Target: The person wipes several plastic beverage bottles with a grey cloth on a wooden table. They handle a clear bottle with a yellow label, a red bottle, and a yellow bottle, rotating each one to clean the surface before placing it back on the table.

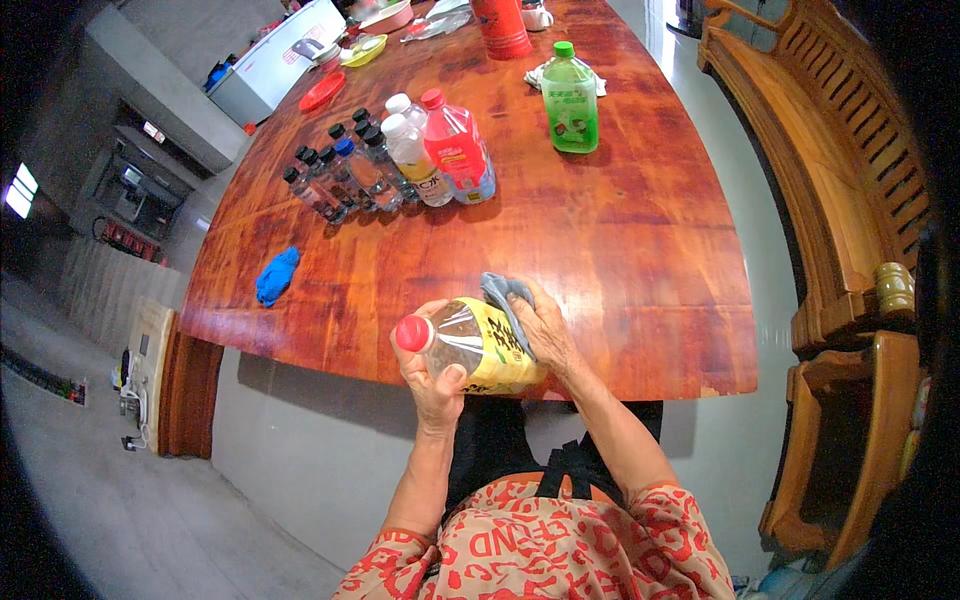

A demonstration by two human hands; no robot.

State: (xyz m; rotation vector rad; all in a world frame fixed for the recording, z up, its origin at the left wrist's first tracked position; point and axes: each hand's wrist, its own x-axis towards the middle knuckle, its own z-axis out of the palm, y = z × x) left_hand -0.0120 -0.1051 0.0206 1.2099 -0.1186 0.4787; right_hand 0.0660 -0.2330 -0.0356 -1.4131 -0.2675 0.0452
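Observation:
A large clear plastic bottle [455, 330] with a red cap and a yellow label lies tilted on its side over the table's near edge. Around its neck end, my left hand [436, 385] is closed, thumb on the near side. My right hand [545, 328] presses a grey cloth [507, 296] against the label near the bottle's base; its fingers are closed on the cloth. Left of the bottle, a crumpled blue cloth [277, 276] rests on the wooden table [620, 280].
Several small clear bottles [345, 175] with dark caps stand grouped beside white-capped bottles [408, 150] and a pink-labelled bottle [458, 150]. Farther right stands a green bottle [571, 105]. A red cylinder [500, 28] and a yellow dish [364, 50] are at the far end. A wooden bench [800, 130] flanks the right.

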